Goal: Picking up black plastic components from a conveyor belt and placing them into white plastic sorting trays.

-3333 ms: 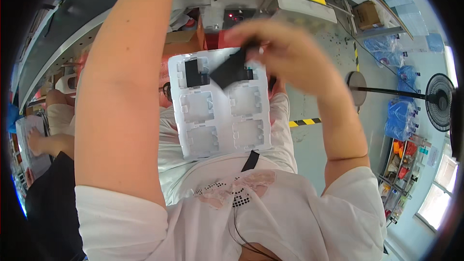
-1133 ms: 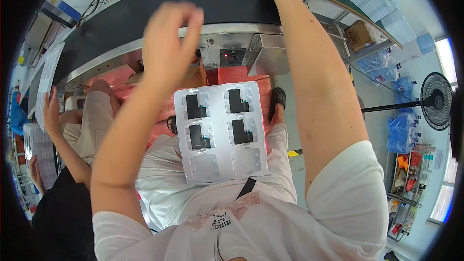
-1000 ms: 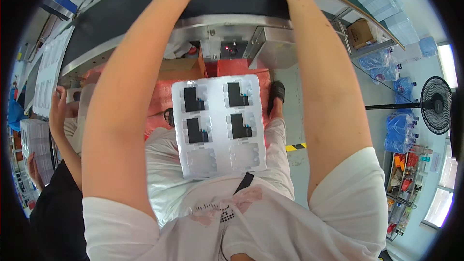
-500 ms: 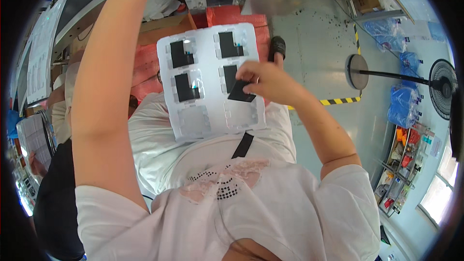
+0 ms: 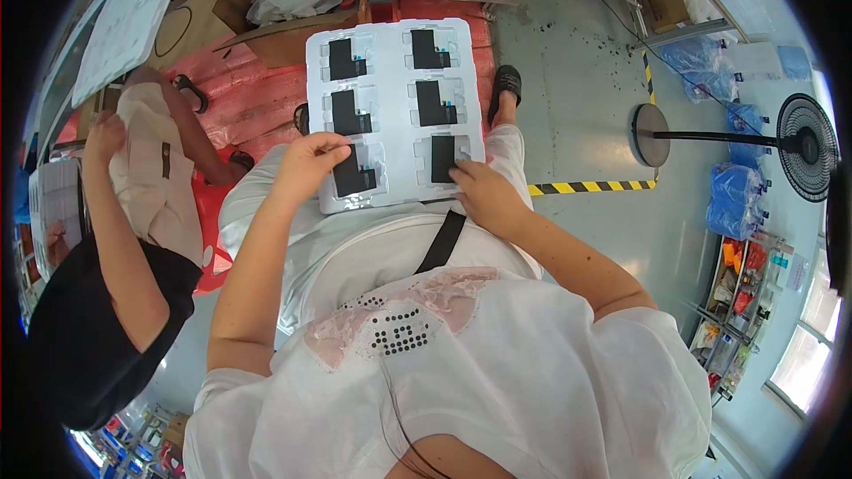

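White tray (image 5: 396, 115) is sitting across the person's lap (image 5: 259, 206), probably because that props it right where both hands can reach the near row. It's got two columns of three pockets, each with a flat black piece (image 5: 431, 51) in it. Left hand (image 5: 309, 168) has thumb and finger nearly together at the lower-left piece's (image 5: 355, 177) top corner; right hand (image 5: 486, 195) is half-curled, fingertips at the lower-right piece's (image 5: 442, 158) outer edge, maybe for squaring it up. Can't tell if either's actually gripping.
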